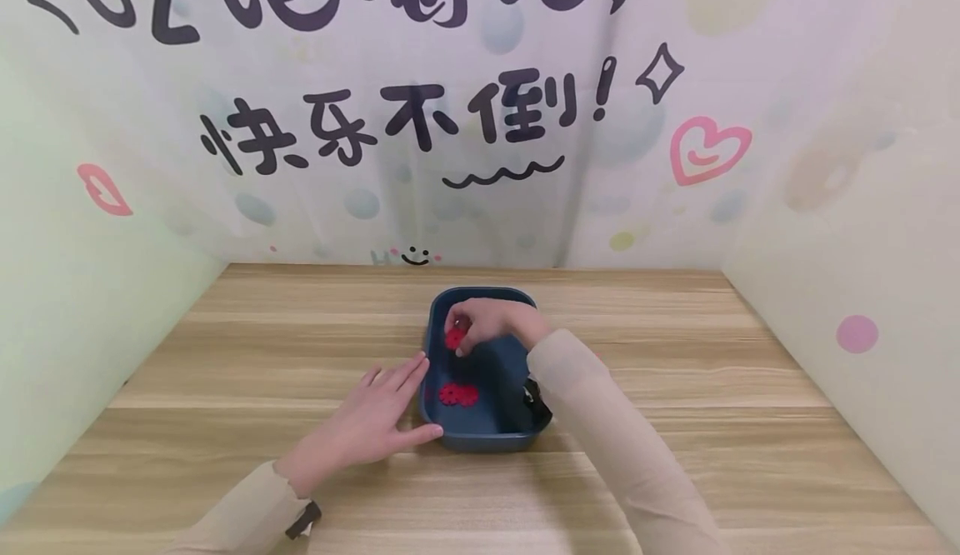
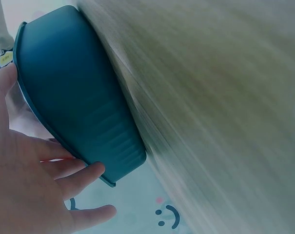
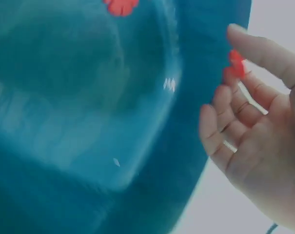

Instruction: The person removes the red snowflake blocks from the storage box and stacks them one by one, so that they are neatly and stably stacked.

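Note:
A dark blue plastic bin (image 1: 486, 442) stands on the table. My right hand (image 1: 487, 322) is over its far part and pinches a red notched disc (image 1: 454, 338) between thumb and fingers. The disc (image 3: 237, 64) shows edge-on in the right wrist view. Two more red discs (image 1: 459, 394) lie side by side on the bin's floor near the left wall. My left hand (image 1: 382, 409) rests against the bin's left rim, fingers extended. In the left wrist view, the fingertips (image 2: 96, 170) touch the bin's outside near the rim.
The wood-grain table (image 1: 300, 330) spreads around the bin. A printed white cloth (image 1: 480, 230) with dark lettering hangs behind it, and pale walls rise at both sides. Black gear (image 1: 303, 520) is strapped at the left wrist, and a dark device (image 1: 534, 397) shows beneath the right forearm.

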Demonstrator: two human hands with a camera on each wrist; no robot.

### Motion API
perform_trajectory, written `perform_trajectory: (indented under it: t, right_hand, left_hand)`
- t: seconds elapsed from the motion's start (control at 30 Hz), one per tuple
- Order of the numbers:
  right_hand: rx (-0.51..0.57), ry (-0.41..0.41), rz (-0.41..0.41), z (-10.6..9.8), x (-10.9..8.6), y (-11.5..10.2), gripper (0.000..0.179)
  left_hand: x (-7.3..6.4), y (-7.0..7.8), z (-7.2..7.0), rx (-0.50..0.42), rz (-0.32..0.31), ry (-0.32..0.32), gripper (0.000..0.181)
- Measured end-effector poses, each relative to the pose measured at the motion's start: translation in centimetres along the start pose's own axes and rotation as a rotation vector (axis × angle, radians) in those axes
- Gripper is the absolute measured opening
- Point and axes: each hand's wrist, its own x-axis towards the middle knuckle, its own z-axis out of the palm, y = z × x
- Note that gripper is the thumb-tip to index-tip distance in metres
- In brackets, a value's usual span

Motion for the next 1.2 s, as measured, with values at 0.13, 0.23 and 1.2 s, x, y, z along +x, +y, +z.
perform_trajectory:
  t: [0.13,0.23,1.2]
  right_hand:
    - [-0.023,0.047,-0.022,-0.9,-0.8,0.2,0.027]
    - [-0.019,0.073,-0.043,-1.2,-1.4,0.7,0.027]
    - [0.049,0.473,-0.322,0.9,-7.9,8.5,0.036]
  left_hand:
    - [0.0,0.0,0.1,0.009,0.013,0.014,0.088]
    - [0.0,0.0,0.1,0.006,0.012,0.017,0.087]
    - [-0.1,-0.1,0.3,0.003,0.006,0.028,0.087]
